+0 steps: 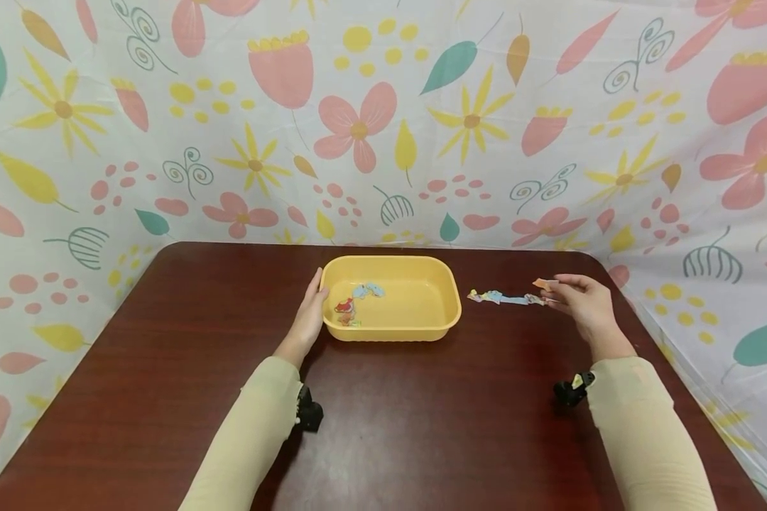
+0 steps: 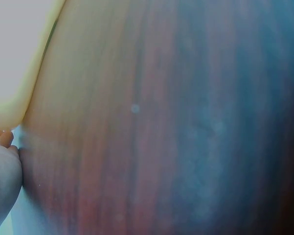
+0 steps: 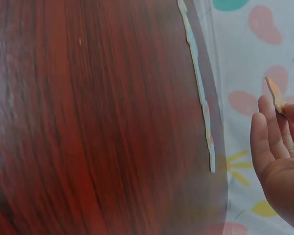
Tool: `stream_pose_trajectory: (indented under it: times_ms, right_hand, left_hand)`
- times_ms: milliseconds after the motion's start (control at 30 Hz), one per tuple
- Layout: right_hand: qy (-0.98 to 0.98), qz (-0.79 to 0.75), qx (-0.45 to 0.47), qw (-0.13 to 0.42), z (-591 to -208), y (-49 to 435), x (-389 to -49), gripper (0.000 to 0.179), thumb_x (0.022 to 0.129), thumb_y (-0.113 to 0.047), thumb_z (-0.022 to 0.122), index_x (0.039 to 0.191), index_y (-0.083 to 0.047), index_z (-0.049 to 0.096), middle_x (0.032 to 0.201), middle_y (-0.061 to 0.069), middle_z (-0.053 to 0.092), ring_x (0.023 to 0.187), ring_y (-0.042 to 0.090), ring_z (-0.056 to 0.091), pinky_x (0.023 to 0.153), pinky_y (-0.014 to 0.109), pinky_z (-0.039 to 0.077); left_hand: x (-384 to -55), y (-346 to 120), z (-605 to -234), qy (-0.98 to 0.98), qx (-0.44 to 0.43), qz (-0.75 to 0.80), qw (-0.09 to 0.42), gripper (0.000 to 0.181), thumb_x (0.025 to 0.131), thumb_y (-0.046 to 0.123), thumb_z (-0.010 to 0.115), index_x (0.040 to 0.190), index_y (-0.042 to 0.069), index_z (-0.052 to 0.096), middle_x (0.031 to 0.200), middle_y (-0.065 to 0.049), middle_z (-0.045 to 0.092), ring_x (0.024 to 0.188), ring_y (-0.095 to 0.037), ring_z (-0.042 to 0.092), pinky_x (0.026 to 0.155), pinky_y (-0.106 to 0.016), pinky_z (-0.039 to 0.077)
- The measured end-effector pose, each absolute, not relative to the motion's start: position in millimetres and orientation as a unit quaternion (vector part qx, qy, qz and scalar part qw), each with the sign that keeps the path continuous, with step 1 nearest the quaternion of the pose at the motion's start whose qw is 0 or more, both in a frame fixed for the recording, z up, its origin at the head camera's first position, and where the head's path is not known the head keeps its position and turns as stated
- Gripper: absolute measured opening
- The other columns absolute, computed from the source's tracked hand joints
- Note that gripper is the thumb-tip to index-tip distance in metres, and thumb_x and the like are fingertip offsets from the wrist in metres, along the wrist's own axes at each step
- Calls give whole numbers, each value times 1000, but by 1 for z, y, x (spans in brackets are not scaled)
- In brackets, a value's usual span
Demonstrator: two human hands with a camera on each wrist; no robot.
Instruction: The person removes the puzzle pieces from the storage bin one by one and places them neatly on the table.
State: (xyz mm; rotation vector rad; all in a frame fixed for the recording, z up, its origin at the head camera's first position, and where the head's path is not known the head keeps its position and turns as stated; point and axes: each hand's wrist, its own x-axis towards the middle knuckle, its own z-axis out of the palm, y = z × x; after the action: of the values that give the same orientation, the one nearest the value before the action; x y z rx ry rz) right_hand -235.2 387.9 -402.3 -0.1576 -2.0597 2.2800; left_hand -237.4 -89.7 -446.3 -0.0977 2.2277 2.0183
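A yellow plastic tray point(image 1: 415, 333) stands near the back of the table, with several small colourful flat pieces point(image 1: 367, 290) lying in its left part. My left hand point(image 1: 307, 319) holds the tray's left side, thumb at the rim and fingers along the outer wall. Between thumb and fingers, my right hand point(image 1: 584, 305) pinches a small orange puzzle piece point(image 1: 541, 284), raised above the table. Just left of that hand, a narrow strip of colourful pieces point(image 1: 511, 299) lies on the tabletop; its thin pale edge shows in the right wrist view.
The dark brown wooden table point(image 1: 434, 426) reaches back to a white cloth point(image 1: 358, 199) printed with flowers and leaves, which also hangs along both sides. Black wrist cameras are strapped at the left sleeve point(image 1: 256, 411) and right sleeve point(image 1: 639, 411).
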Motion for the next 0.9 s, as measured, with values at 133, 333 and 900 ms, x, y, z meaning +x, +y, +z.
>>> stream_pose_trajectory:
  times_ms: [133,333,900]
  right_hand:
    - [-668,740,-69,42,-405,398,-237,12,89,-5,61,99,-12,59,80,-6,70,71,9,71,63,24,56]
    - [-665,738,-104,55,-406,410,-237,11,89,-6,61,97,-14,60,78,-7,69,69,8,70,60,24,56]
    - [-737,619,-270,41,-419,434,-243,8,91,-14,59,99,-15,59,58,-17,64,57,0,64,51,21,51]
  left_hand:
    - [-237,-90,-446,739,-32,669,69,53,102,35,29,152,37,10,159,11,5,147,-15,2,119,-44,9]
    - [-238,-90,-447,742,-30,665,75,53,103,35,28,152,37,8,159,12,3,147,-15,1,119,-44,8]
    - [-238,-90,-444,745,-24,663,66,53,103,32,27,153,33,9,159,11,4,147,-15,1,119,-42,8]
